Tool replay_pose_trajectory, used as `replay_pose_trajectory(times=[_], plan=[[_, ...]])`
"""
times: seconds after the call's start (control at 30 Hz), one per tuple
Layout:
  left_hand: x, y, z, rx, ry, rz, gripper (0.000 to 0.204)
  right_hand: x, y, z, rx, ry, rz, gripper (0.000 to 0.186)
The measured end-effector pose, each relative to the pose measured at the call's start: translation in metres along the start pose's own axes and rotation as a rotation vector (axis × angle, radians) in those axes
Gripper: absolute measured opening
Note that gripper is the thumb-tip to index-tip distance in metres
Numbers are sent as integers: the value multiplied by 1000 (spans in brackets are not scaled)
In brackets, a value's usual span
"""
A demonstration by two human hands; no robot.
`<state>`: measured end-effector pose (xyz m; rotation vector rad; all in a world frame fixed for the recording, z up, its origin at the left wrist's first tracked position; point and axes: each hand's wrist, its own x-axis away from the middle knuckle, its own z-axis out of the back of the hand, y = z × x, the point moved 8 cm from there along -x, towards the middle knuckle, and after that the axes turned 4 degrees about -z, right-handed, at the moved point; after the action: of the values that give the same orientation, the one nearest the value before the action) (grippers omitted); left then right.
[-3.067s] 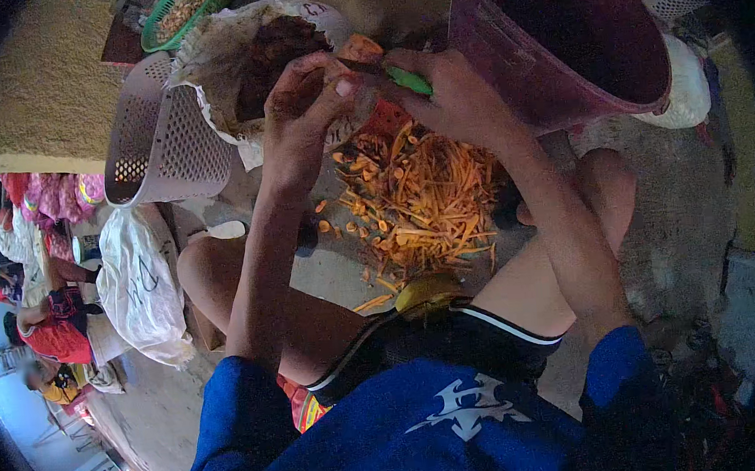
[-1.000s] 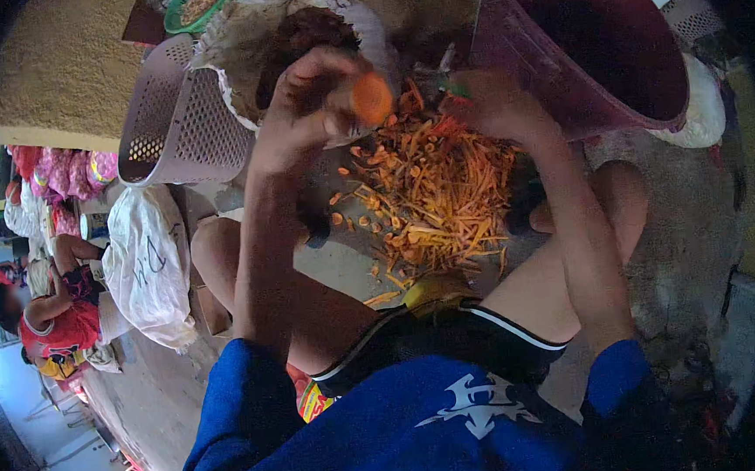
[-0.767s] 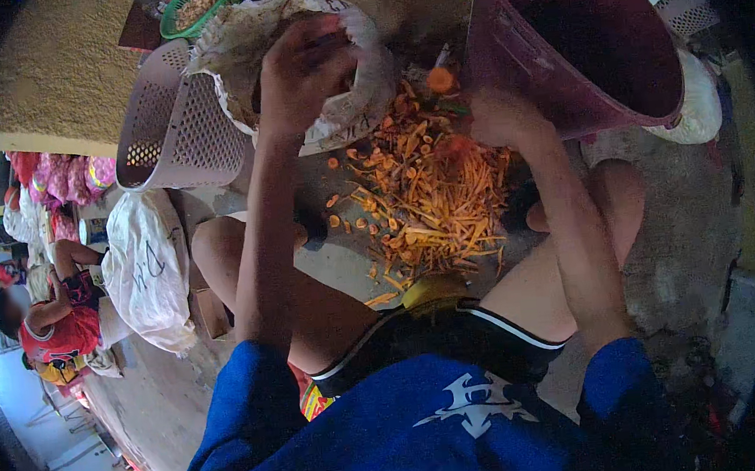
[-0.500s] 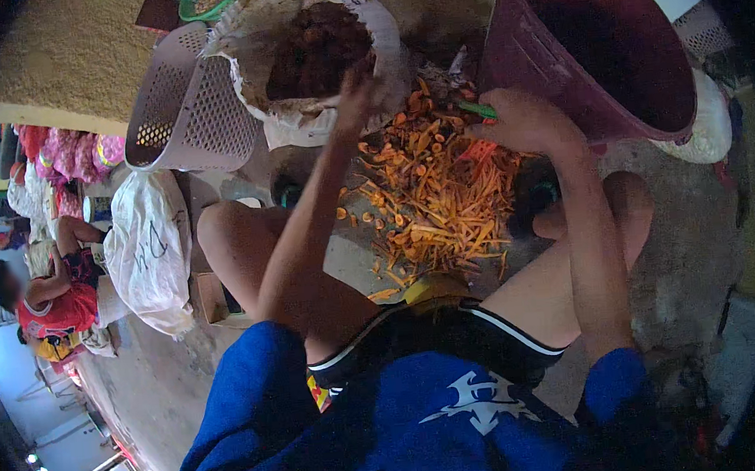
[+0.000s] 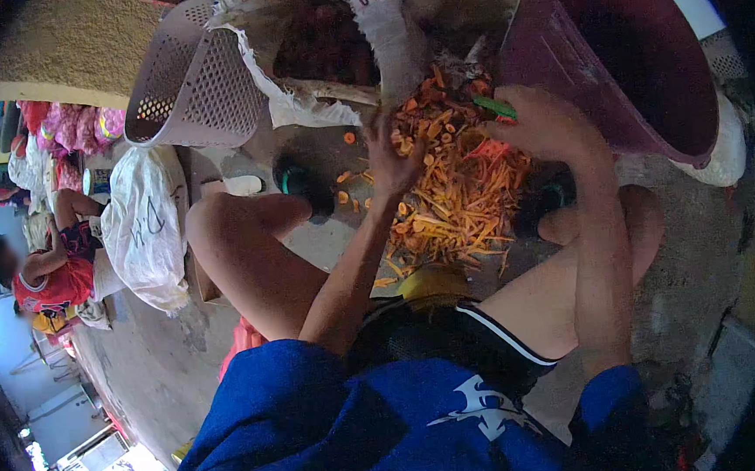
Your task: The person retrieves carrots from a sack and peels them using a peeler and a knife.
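My left hand (image 5: 397, 162) is held over the left side of a pile of orange peelings and cut ends (image 5: 454, 208), which look like carrot. Its fingers are spread, and I see nothing held in them. At the pile's far right my right hand (image 5: 549, 125) is closed around a small green-handled tool (image 5: 495, 107); its working end cannot be made out. Beyond my left hand stands a torn white sack (image 5: 395, 46), its mouth open on dark brownish-red contents. A stick-like pale piece (image 5: 332, 92) lies across the sack's near rim.
A large maroon tub (image 5: 558, 65) leans at the far right. Left of the sack stands a pale perforated basket (image 5: 219, 98). A filled white sack (image 5: 145, 230) rests farther left, near a seated person in red (image 5: 52, 280). My legs flank the pile.
My left hand has come back from the sack's mouth to the pile, its fingers spreading. The right hand keeps its grip on the green-handled tool. The whole view has shifted slightly.
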<state>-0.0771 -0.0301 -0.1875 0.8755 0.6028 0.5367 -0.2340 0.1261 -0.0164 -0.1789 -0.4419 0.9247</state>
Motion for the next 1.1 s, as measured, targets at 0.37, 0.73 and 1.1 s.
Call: replay_pose_trajectory(times=[0.37,0.73,1.1], plan=[[-83,-114,98,-913,-657,-204,37,9,-14,17,-30,-119,-30,37],[-218,-146,108,-1123,-539,9,37,2,-20,27,-85,-103,12,30],[-258,-257,139,-1321,-392,218,39,-4,-21,29,-107,-31,66,36]])
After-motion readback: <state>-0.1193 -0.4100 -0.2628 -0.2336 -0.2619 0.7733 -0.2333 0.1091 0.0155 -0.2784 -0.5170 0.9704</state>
